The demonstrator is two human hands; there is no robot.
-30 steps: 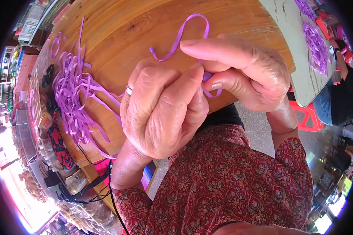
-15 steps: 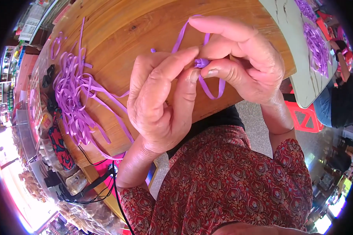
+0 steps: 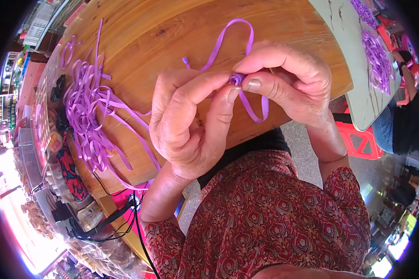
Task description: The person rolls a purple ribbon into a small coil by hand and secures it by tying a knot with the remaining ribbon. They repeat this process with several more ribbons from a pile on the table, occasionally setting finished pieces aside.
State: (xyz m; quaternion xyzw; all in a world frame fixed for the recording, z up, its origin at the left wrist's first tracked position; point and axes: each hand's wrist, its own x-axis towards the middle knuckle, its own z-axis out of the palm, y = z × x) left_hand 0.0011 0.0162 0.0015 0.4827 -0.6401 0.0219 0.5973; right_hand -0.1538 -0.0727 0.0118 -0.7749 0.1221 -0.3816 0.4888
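Between the fingertips of both hands is a small rolled bud of purple ribbon [image 3: 236, 79]. My left hand [image 3: 195, 111] pinches it from the left with thumb and forefinger. From the right, my right hand [image 3: 291, 83] grips it, thumb and forefinger meeting at the bud. A loose tail of the purple ribbon [image 3: 226, 29] arcs up over the wood beyond my fingers, and another loop hangs below the right thumb. At the tail's end lies a small purple knot or bead [image 3: 185, 61]. The underside of the bud is hidden by my fingers.
A tangled heap of purple ribbon strips [image 3: 86, 111] lies on the left of the wooden table [image 3: 181, 28]. Black cables [image 3: 135, 209] hang by its lower left corner. At right, a pale table [image 3: 344, 56] bears more purple ribbon [image 3: 377, 60]; a red stool [image 3: 361, 139] stands beneath, a person nearby.
The right forefinger has come down from its raised position onto the bud. The ribbon tail now lies in a full arch beyond my hands, and the bud's coiled end has turned into view.
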